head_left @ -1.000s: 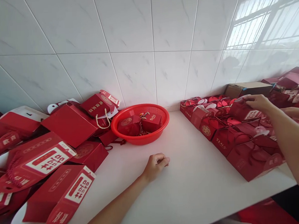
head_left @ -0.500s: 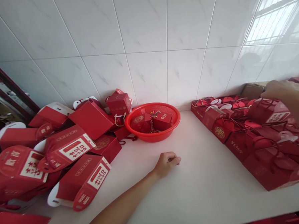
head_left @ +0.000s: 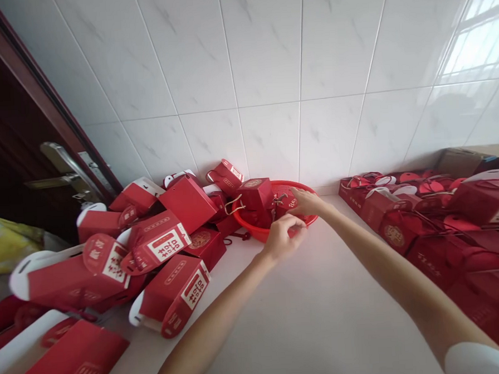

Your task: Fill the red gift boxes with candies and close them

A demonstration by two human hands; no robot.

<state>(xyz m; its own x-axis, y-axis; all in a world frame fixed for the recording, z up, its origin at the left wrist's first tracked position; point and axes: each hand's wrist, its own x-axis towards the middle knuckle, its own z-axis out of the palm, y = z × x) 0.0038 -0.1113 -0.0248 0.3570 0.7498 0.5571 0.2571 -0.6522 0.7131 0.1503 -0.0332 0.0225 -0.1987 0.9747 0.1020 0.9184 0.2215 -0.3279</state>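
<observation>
My right hand (head_left: 306,202) reaches over the right rim of a red plastic colander (head_left: 264,235). Its thumb and fingers are around the edge of a small red gift box (head_left: 284,203) with gold lettering and a twine tie. Just in front of the colander, my left hand (head_left: 283,237) hovers with fingers loosely curled and thumb apart, nothing visible in it. A second red gift box (head_left: 256,195) with a round gold emblem leans high at the colander's left side, a twine loop hanging from it. My hands partly hide the front rim.
A loose pile of red gift boxes (head_left: 168,241) lies on the left of the white tabletop (head_left: 306,318). Rows of red handled boxes (head_left: 419,228) stand at the right, with a cardboard box (head_left: 461,162) behind. Tiled wall (head_left: 272,135) backs the table; a dark door (head_left: 20,126) is at left.
My right hand has come from the boxes at the right to the colander. My left hand has moved up to its front and loosened. The emblem box sits higher. The view has swung left.
</observation>
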